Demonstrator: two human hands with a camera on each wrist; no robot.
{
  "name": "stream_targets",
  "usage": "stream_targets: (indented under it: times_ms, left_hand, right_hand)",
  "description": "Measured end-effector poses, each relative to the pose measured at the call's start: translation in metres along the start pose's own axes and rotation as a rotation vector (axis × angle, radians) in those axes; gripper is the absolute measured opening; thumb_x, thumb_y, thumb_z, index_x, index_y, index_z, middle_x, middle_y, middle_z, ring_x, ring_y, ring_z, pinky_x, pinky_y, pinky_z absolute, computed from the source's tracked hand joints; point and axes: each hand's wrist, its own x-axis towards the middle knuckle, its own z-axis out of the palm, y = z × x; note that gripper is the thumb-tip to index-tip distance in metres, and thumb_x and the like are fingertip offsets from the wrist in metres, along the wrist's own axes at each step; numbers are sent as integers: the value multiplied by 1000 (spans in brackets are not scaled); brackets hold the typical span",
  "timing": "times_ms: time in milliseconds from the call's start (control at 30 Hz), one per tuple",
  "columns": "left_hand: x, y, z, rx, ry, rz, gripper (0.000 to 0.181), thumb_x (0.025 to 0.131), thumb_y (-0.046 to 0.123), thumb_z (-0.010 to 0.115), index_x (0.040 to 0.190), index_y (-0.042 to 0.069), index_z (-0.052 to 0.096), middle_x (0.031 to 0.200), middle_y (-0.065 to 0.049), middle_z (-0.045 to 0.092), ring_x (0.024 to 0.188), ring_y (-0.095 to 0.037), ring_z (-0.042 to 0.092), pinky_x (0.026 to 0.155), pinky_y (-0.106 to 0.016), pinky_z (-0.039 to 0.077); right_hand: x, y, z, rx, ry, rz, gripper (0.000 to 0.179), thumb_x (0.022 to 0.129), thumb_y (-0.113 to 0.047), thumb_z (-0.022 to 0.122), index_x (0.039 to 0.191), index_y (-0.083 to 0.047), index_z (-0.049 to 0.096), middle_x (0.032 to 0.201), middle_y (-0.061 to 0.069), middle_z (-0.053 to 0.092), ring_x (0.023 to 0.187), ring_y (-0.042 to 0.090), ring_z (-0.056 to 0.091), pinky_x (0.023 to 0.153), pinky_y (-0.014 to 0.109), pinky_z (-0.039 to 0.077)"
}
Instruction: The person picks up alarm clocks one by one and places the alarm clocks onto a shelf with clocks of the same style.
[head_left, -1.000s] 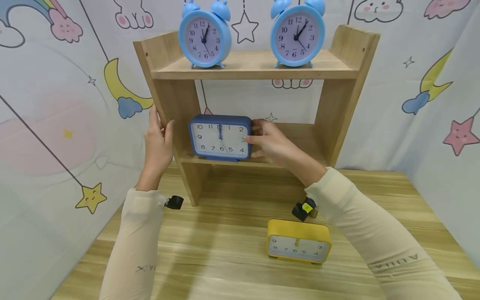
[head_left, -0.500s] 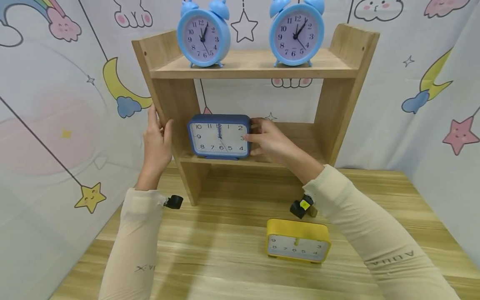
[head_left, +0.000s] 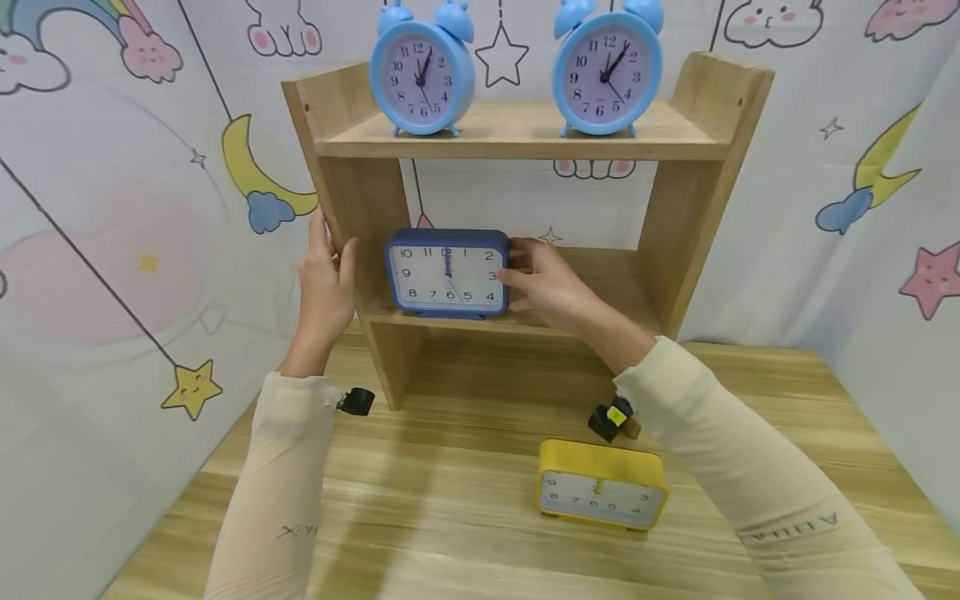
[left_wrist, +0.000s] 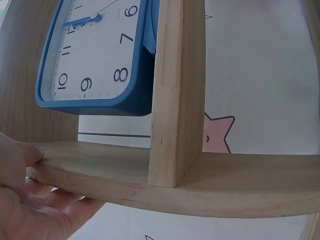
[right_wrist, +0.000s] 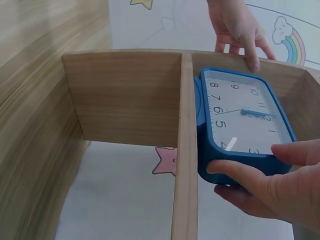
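The right hand (head_left: pixel 551 279) grips a blue rectangular clock (head_left: pixel 442 275), left of its fingers on a pale wooden shelf (head_left: pixel 682 208); the left hand (head_left: pixel 327 283) clasps the shelf's side. Below the right fingers, a yellow rectangular clock (head_left: pixel 602 483) stands on a grained wooden table (head_left: pixel 450 533); cartoon-printed white fabric (head_left: pixel 802 275) hangs beyond them.

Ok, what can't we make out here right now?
Blue clock: back, all views, hidden by its own body.
Yellow clock: upper numerals, head view, hidden by its case top.
Left alarm clock and right alarm clock: tops, head view, cut by upper edge.
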Motion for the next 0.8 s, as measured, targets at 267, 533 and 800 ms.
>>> stream_targets:
  times_ms: [267,533,800]
  left_hand:
    - [-1,2,-5,9,-7,-3,55,107,14,45,157,13,22,141,-26,50,124,-36,55,101,-53,46]
    - [-2,3,-5,9,-2,-8,55,107,14,45,157,13,22,143,-25,48,126,-36,53,103,-52,44]
    - [-2,2,-4,10,-8,3,55,107,15,44,157,12,22,143,-27,49,126,-36,54,103,-51,44]
  right_hand:
    - [-21,3,10,-384,130,-78,86,97,-16,66,158,-2,8,161,22,20,146,35,25,117,47,28]
    - [-55,12,13,-353,147,-168,76,94,-7,69,153,3,21,151,25,31,138,38,36,108,47,42]
    - [-92,32,-1,-357,102,-210,40,95,-6,68,128,5,49,115,17,58,107,28,59,90,38,54]
